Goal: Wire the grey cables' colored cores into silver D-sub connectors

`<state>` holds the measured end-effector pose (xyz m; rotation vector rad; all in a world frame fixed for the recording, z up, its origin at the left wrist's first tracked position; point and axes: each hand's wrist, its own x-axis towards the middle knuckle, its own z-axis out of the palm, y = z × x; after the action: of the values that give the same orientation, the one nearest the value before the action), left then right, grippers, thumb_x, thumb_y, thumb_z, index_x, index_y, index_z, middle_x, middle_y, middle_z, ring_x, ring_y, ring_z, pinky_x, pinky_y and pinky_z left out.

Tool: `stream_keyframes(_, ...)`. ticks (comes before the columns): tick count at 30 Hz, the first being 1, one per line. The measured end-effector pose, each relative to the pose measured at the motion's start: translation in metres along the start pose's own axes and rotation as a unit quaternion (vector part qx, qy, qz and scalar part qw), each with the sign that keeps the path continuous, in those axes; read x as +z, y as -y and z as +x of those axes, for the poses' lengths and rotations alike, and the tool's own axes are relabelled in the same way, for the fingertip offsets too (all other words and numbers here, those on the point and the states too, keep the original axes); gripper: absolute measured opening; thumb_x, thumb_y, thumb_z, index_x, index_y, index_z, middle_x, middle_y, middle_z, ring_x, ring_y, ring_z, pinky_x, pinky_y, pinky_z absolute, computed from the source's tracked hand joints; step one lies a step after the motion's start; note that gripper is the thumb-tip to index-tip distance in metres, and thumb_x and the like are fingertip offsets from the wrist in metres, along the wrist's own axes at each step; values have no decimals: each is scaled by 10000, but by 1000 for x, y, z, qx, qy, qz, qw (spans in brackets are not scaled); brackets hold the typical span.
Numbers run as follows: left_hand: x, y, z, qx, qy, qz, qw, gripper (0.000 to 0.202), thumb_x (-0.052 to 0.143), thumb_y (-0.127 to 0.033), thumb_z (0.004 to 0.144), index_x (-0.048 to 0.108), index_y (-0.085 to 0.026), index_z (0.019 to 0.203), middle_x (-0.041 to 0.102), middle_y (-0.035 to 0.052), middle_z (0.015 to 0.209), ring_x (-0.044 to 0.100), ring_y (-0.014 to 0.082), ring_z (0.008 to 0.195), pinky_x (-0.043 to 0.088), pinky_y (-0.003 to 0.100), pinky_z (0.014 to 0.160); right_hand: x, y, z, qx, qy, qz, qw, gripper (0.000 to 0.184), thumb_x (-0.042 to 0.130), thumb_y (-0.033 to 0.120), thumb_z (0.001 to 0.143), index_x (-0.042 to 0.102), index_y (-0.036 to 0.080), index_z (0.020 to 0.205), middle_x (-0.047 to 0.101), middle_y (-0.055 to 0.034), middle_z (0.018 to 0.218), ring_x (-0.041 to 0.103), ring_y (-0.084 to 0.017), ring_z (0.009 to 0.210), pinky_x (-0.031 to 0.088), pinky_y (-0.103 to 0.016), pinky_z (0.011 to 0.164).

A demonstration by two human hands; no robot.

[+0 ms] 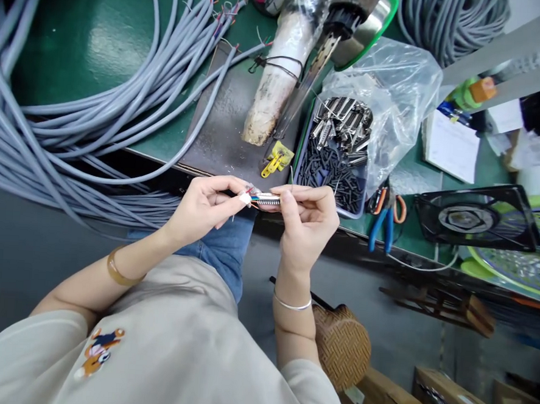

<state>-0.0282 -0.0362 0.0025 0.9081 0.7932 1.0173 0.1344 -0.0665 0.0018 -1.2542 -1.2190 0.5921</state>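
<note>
Just off the bench's front edge, my right hand (309, 219) pinches a metal connector (268, 199) with a row of dark pins between thumb and fingers. My left hand (212, 203) is closed at the connector's left end, gripping thin coloured wires (254, 198), with red and blue among them. White fingertip covering or tape shows at the left thumb tip; I cannot tell which. The wires meet the connector's end, but whether they are attached is too small to tell. Beyond the hands, a yellow clip (277, 160) lies on a dark plate (229, 120).
Bundled grey cables (119, 119) cover the left side. A wrapped white cylinder (274, 92) and a rod-shaped metal tool (304, 85) overhang the plate. To the right are a bin (354, 214) of connectors and black sleeves, pliers (382, 227), a fan (474, 217) and a woven stool (341, 346).
</note>
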Motion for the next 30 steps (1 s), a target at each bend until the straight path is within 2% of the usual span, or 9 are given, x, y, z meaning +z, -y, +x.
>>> stream_keyframes(4,1,-1,0,11,-15,19,1000,115,808,-222,721,734,-135,705,758,70,886,468,17,400,355,164,344,3,1,-5,-3,-15,-7,1000,154,697,250,917,554,252,859,751,25,883,754,-139,660,675,-254,578)
stream_keyframes(7,0,1,1,9,-23,27,999,108,806,-229,727,750,-136,725,723,46,755,465,32,408,346,166,349,4,1,-11,-11,-9,-13,1000,121,687,242,921,573,263,889,745,21,933,758,-147,689,671,-278,594)
stream_keyframes(10,-2,3,2,7,-25,19,999,97,800,-229,737,761,-140,746,675,21,660,429,32,388,334,171,350,2,-2,-14,-100,-11,-94,990,100,681,219,917,600,274,902,754,9,944,766,-165,779,655,-298,635)
stream_keyframes(14,-5,6,4,3,-29,17,999,85,802,-230,748,764,-154,751,613,-7,585,398,28,381,296,169,354,-4,-10,-13,-266,-11,-244,933,161,695,180,899,650,321,964,794,36,899,776,-169,774,642,-307,683)
stream_keyframes(18,-4,6,6,-5,-26,8,1000,88,807,-230,739,758,-157,742,540,-32,509,399,39,366,284,175,350,-10,-16,-11,-305,-2,-258,917,234,710,218,901,665,371,1072,813,47,986,792,-186,792,647,-320,657)
stream_keyframes(21,-2,4,10,-5,-34,-1,999,111,802,-231,723,734,-146,701,586,-13,555,404,36,355,283,185,341,-10,-14,-8,-273,-31,-202,940,196,665,210,926,662,354,1059,803,21,1016,791,-207,871,659,-366,722)
stream_keyframes(24,1,2,15,-3,-48,1,999,139,793,-200,685,681,-143,626,660,16,640,411,22,357,273,180,335,-8,-10,-3,-163,-54,-168,971,81,612,224,954,639,300,950,781,-24,1018,777,-223,913,659,-406,742)
stream_keyframes(27,5,0,20,4,-51,11,999,169,773,-172,666,632,-142,579,699,31,693,416,12,358,262,169,333,-7,-8,-1,-82,-9,-150,985,86,644,252,933,607,268,857,772,-39,1037,764,-223,941,653,-414,785)
stream_keyframes(30,8,-1,25,12,-54,20,998,162,756,-169,673,628,-141,578,698,28,692,411,10,352,258,167,330,-7,-10,1,-73,27,-142,987,110,670,234,907,605,264,823,772,-27,1057,756,-217,942,642,-423,829)
